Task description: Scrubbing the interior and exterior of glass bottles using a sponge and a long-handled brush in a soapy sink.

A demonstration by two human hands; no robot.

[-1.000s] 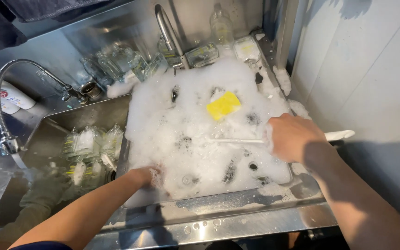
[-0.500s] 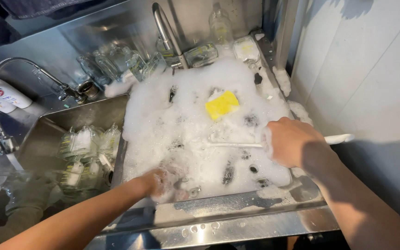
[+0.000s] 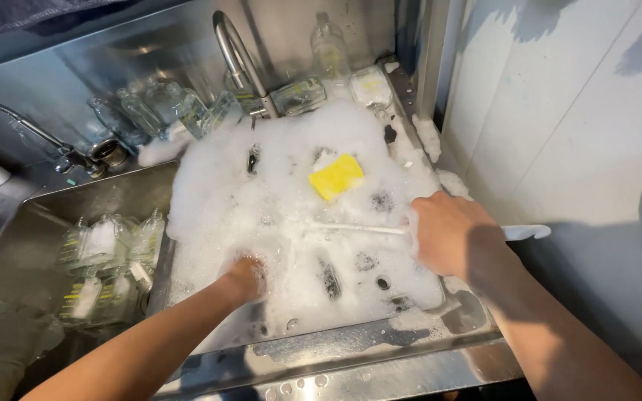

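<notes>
Since a second ago our left hand [image 3: 245, 276] has gone from the near-left edge of the suds into the foam [image 3: 291, 223] itself, and it is now buried past the fingers, so we cannot tell whether it is spread or closed around something below the surface. We read that move as a reach for a piece lying under the lather. Our right hand [image 3: 451, 236] has hardly shifted in that time: it is clenched around a long white brush [image 3: 358, 229], whose thin stem runs out leftward across the foam toward our left hand while the flat handle end pokes out on the far side of the fist, over the sink rim [image 3: 380, 349]. The stem's tip lies just beyond and to the right of our sunken left hand, near it but not touching as far as we can see. A yellow sponge [image 3: 336, 176] floats on the suds farther out, between the two hands and beyond them both. Past it rises the curved faucet [image 3: 238, 56], with clear glass jars [image 3: 161, 108] lined up behind. To the left of our left forearm, the second basin [image 3: 53, 223] holds more glass pieces [image 3: 109, 252].
</notes>
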